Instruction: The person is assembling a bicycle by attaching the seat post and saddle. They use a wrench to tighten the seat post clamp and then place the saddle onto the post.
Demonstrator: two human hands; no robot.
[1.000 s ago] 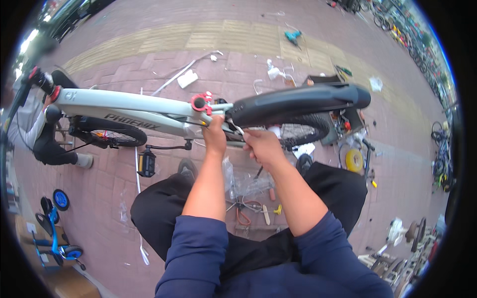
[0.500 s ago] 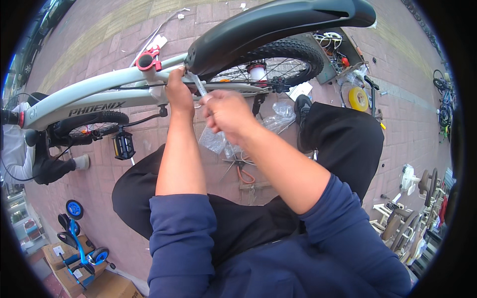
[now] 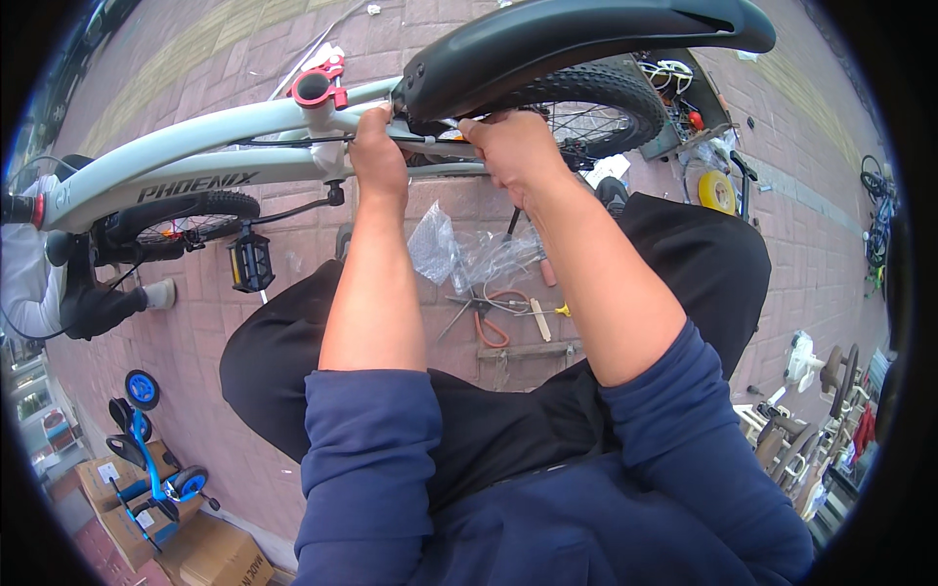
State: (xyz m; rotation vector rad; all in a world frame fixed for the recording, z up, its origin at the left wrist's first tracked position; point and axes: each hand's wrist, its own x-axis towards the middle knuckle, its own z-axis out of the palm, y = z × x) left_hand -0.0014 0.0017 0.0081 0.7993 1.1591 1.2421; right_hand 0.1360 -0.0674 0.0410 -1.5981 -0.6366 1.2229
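A pale grey bicycle frame [image 3: 200, 168] stretches across in front of me, with a black mudguard [image 3: 557, 44] above its knobby-tyred wheel [image 3: 625, 103]. At the mudguard's lower end, my left hand [image 3: 379, 161] is closed against the frame, thumb up by the fixing point. What its fingers pinch is hidden. Just right of it, my right hand [image 3: 520, 151] is closed below the mudguard. From its fingertips a slim silver wrench [image 3: 449, 123] points toward the left hand, mostly hidden. A red seat clamp [image 3: 315, 88] sits on the frame left of my hands.
Pliers with orange handles [image 3: 491, 332], a yellow-handled screwdriver [image 3: 561, 312] and clear plastic wrap [image 3: 489, 256] lie between my legs. A toolbox [image 3: 689, 107] and yellow tape roll [image 3: 717, 192] are at right. A person [image 3: 93, 298] is at far left; a blue tricycle [image 3: 156, 474] stands near boxes.
My right hand has moved up and right, to beneath the mudguard, and the silver wrench has swung from steep to nearly level. The left hand keeps its place at the mudguard's end.
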